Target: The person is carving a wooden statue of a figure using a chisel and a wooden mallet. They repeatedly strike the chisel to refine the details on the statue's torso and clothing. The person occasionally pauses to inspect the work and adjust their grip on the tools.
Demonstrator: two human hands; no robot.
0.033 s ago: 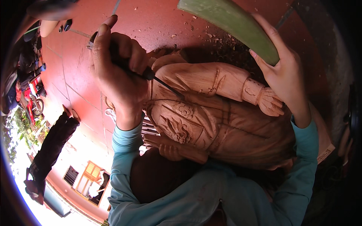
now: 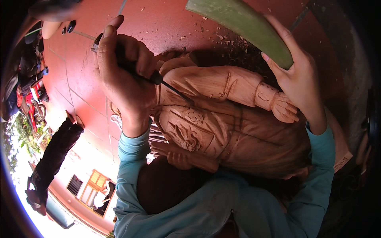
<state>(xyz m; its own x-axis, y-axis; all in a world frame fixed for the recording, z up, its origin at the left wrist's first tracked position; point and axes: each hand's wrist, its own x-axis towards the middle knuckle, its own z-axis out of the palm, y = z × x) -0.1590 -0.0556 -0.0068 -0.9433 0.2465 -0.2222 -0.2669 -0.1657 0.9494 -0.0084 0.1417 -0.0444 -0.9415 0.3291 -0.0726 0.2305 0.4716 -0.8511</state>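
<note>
The statue [image 2: 262,131], carved in reddish wood, lies on its back before me, its chest toward my left. My left hand [image 2: 129,67] is wrapped round the dark handle of a chisel [image 2: 176,92]; I cannot tell whether its tip touches the chest. My right hand [image 2: 301,77] is clamped on the near end of a green bar [image 2: 250,29]. Wood chips [image 2: 243,44] litter the red floor [image 2: 158,20].

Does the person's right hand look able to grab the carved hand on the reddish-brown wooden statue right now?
Probably not: the right hand looks close to the carved hand of the statue, but it's busy gripping a long, curved green bar.
</note>
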